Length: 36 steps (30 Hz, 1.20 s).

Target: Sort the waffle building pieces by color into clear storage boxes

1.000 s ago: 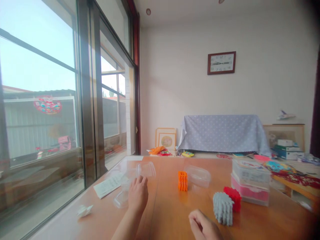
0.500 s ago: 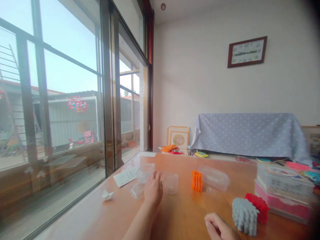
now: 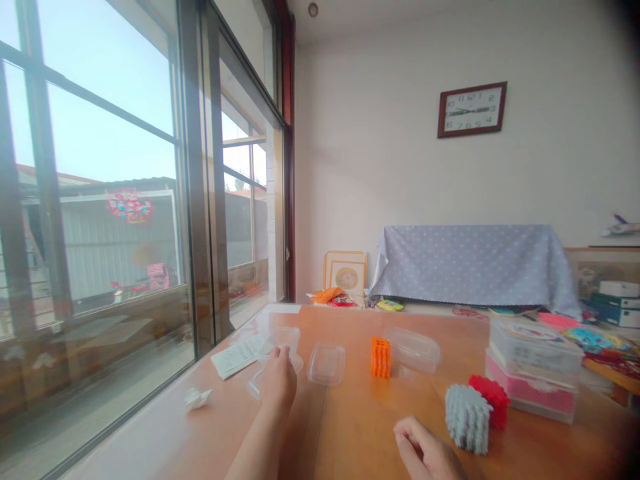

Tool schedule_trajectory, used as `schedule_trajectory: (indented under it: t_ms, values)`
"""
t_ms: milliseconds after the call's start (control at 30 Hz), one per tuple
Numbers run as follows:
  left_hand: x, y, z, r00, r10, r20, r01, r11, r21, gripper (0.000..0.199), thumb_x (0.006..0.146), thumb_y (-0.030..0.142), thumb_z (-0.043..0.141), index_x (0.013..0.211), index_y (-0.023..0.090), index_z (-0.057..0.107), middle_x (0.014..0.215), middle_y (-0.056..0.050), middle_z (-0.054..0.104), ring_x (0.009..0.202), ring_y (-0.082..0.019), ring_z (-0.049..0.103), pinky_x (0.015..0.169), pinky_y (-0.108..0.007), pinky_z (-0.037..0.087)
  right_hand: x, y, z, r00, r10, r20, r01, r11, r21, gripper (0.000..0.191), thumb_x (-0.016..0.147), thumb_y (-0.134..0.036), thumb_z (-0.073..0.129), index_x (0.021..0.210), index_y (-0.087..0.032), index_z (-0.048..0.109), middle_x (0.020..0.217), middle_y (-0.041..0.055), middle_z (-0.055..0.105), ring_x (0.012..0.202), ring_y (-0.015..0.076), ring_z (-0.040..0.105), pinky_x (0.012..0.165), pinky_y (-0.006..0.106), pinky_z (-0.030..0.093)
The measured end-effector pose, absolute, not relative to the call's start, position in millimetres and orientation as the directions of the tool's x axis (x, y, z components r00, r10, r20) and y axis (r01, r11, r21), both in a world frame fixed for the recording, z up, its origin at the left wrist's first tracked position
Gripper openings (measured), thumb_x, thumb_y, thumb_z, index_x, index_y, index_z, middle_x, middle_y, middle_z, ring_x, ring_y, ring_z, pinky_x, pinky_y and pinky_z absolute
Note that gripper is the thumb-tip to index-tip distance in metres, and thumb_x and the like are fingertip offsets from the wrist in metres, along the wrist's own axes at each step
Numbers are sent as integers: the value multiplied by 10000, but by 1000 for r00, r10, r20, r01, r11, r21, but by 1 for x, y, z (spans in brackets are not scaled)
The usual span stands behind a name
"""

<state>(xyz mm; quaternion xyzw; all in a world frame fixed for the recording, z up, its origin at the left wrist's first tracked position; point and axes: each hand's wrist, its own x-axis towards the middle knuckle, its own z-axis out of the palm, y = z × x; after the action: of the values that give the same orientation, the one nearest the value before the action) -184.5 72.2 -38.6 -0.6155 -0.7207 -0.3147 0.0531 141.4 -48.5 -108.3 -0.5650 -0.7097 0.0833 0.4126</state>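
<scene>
My left hand (image 3: 281, 381) reaches over the left part of the wooden table, its fingers bent at the edge of a clear plastic container (image 3: 286, 340). A clear lid (image 3: 256, 381) lies partly behind that hand. Just to its right sits a square clear container (image 3: 327, 364). My right hand (image 3: 424, 448) rests, curled and closed, at the table's near side, with nothing visible in it. Right of it stand a grey block of interlocked pieces (image 3: 469, 419) and a red one (image 3: 493, 400). An orange block (image 3: 381, 357) stands farther back.
Beside the orange block lies a long clear container (image 3: 414, 350). Stacked plastic boxes (image 3: 533, 380) stand at the right. A written paper (image 3: 237, 357) and a crumpled white tissue (image 3: 197, 399) lie at the left, near the window.
The view has turned slightly right, so things appear farther left. My left hand has shifted left from the square container, which now shows fully. My right hand remains curled near the grey block.
</scene>
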Motion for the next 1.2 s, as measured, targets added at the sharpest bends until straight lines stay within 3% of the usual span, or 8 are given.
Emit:
schedule_trajectory:
  t_ms: [367,567,700,833,967,1100,1200]
  values:
    - [-168,43,-4,-234,799,553,881,-66,469,167,994,340,466,1053,231,578,1112,-57,610,839,-196,629,642,-283,368,137,-61,-87,-46,880,473,731,353,-585,260,983,-370,407,831,-241,574,717,-14,604,655,165,590,612,239,416]
    - [-152,17,2,-126,821,558,828,-222,514,86,952,318,521,960,238,550,1017,-2,602,740,-145,612,684,-269,408,135,-64,-85,-30,882,471,723,344,-599,256,980,-370,418,827,-243,579,694,-23,588,650,166,586,610,239,417]
    - [-138,-8,-2,-35,843,537,685,-371,628,159,929,389,557,916,232,538,938,9,584,710,-147,592,682,-272,420,135,-64,-86,-26,871,490,699,366,-614,287,993,-411,401,834,-243,572,696,-19,596,658,169,599,615,241,426]
    - [-120,-31,-8,11,856,517,629,-407,662,267,935,482,552,868,224,542,853,12,585,676,-148,548,657,-267,397,138,-64,-83,32,872,489,638,358,-681,318,990,-487,402,878,-249,581,723,-6,649,676,181,629,630,248,455]
    - [-105,-46,-19,62,875,481,603,-417,680,265,954,451,522,837,217,558,761,23,561,660,-142,518,636,-256,365,142,-67,-76,163,882,442,504,311,-805,370,973,-575,411,984,-256,598,860,21,722,754,194,678,687,253,512]
    - [-99,-52,-31,97,885,455,577,-423,698,185,923,357,542,815,209,571,801,16,585,692,-138,527,650,-251,365,143,-70,-70,198,896,397,449,277,-850,463,966,-638,371,900,-247,610,685,-7,657,595,175,608,564,248,478]
    - [-100,-53,-36,91,883,460,528,-435,730,131,902,310,532,854,211,602,818,20,591,690,-132,523,652,-246,371,144,-68,-73,235,894,382,421,261,-869,501,927,-688,407,933,-243,637,721,15,695,618,191,633,563,259,488]
